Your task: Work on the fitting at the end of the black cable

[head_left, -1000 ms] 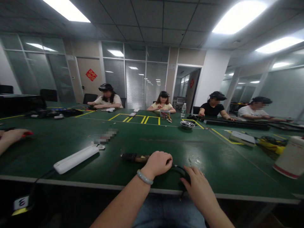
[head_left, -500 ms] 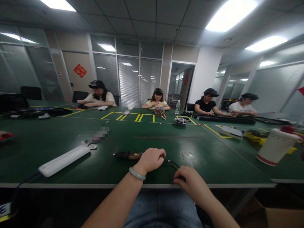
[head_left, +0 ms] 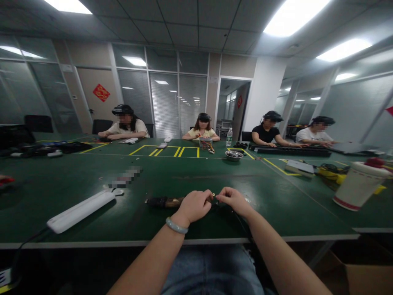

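Observation:
A brown tool with a black end lies on the green table, its right part hidden by my left hand. That hand wears a pale bracelet, and its fingers are pinched together at a small metallic piece. Just to the right, my right hand has thumb and forefinger closed on a dark cable, which runs down toward the table's front edge. The fingertips of both hands nearly meet. What exactly sits between the left fingertips is too small to make out.
A white power strip lies at the left. A cup with a red top stands at the right, near a white box. Farther back are a metal bowl, a bottle and several seated people.
My right hand has moved up and left from the table's front edge, bringing its fingertips close to my left hand's. The small metallic piece now shows between them. My left hand has barely moved.

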`<state>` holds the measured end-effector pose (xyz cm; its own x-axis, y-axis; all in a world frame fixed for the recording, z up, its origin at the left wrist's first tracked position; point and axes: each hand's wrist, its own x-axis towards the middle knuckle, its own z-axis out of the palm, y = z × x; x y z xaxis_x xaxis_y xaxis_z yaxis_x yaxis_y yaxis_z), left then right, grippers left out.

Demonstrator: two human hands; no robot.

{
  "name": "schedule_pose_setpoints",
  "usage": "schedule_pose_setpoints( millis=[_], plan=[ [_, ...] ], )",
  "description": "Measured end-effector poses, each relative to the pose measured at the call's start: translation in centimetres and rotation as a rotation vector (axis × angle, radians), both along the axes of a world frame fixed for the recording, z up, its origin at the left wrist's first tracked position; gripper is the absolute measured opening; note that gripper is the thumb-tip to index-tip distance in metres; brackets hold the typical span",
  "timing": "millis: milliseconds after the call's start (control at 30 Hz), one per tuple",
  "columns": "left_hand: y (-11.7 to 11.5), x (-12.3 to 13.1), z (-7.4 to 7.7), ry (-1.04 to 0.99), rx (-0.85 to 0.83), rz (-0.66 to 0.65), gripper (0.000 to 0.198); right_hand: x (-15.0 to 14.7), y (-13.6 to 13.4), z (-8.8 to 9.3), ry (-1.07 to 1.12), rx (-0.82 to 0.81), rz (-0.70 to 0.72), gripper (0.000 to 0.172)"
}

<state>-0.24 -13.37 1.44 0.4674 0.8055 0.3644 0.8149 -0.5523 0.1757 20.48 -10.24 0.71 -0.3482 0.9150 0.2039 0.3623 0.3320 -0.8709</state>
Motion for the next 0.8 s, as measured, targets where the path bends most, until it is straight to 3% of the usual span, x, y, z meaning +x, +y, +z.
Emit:
schedule_pose_setpoints(
  millis=[200, 467, 667, 800],
  plan=[
    [0.3, 0.4, -0.4, -0.013, 0.086, 0.027, 0.016, 0.7, -1.1, -2.3, -0.075, -0.009, -0.023, 0.029],
    [-0.1, 0.3, -0.4, 0.040, 0.089, -0.010, 0.016, 2.0, -1.5, -2.0, 0.039, -0.236, 0.123, 0.036],
    [0.0, 0.1, -0.3, 0.031, 0.070, -0.034, 0.015, 1.6, -2.1, -1.2, 0.019, 0.032, 0.147, 0.027],
    [-0.1, 0.1, -0.2, 0.022, 0.049, -0.037, 0.016, 1.1, -2.0, -1.3, -0.023, 0.023, 0.169, 0.027]
  ],
)
